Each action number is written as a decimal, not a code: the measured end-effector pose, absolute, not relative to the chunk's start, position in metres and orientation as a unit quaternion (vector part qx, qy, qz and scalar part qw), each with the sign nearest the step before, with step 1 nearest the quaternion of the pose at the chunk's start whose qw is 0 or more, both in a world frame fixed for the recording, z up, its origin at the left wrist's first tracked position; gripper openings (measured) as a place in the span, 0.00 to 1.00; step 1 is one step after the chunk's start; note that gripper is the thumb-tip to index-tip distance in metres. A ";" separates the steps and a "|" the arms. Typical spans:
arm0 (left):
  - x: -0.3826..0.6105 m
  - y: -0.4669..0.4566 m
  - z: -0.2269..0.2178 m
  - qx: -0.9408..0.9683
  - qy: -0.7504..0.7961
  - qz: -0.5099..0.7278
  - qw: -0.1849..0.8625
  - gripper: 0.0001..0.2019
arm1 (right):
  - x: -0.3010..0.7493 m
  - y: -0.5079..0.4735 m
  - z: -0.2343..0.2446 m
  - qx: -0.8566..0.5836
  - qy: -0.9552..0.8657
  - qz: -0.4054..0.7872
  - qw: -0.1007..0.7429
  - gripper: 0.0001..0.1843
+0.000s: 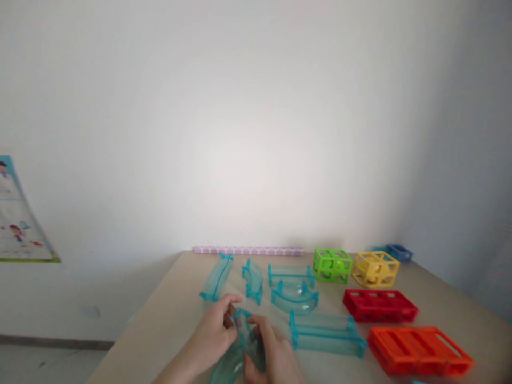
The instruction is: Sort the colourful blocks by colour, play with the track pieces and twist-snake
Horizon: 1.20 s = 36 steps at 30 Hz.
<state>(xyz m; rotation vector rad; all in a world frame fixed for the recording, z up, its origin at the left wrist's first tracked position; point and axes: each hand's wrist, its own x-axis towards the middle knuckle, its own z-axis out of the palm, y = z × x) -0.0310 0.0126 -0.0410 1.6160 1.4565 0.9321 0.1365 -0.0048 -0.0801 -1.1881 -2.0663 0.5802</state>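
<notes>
Near the front of the table, my left hand (pixel 218 330) and my right hand (pixel 272 349) grip a clear teal track piece (pixel 246 333) between them. My left fingers pinch its far end; my right fingers wrap round its side, hiding part of it. Just below my hands lies a curved teal track piece (pixel 228 368), cut off by the bottom edge; whether it touches the held one I cannot tell. Beyond my hands are a long teal track piece (pixel 217 277) and a curved one (pixel 253 281). A straight track piece (pixel 326 333) lies right of my right hand.
Farther back rest a U-shaped teal piece (pixel 295 297) and another straight piece (pixel 291 275). Green (pixel 332 265) and yellow (pixel 376 269) frame blocks, a red block (pixel 380 305), an orange block (pixel 418 350) and a blue block (pixel 399 253) stand right. A patterned strip (pixel 248 250) lines the wall.
</notes>
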 end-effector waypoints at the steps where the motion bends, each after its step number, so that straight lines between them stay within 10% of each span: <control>1: -0.029 0.015 -0.041 0.636 0.571 0.377 0.356 0.22 | 0.138 -0.004 -0.081 -0.447 -0.787 0.232 0.357 0.25; 13: -0.046 -0.003 -0.024 0.815 0.420 0.238 0.320 0.13 | 0.145 -0.007 -0.062 -0.414 -0.714 0.269 0.496 0.14; 22: -0.042 0.012 -0.042 0.689 0.507 0.390 0.340 0.09 | 0.140 -0.010 -0.066 -0.416 -0.700 0.222 0.537 0.19; 36: -0.043 0.013 -0.036 0.394 0.446 0.478 0.645 0.15 | 0.136 0.003 -0.075 -0.406 -0.681 0.365 0.488 0.20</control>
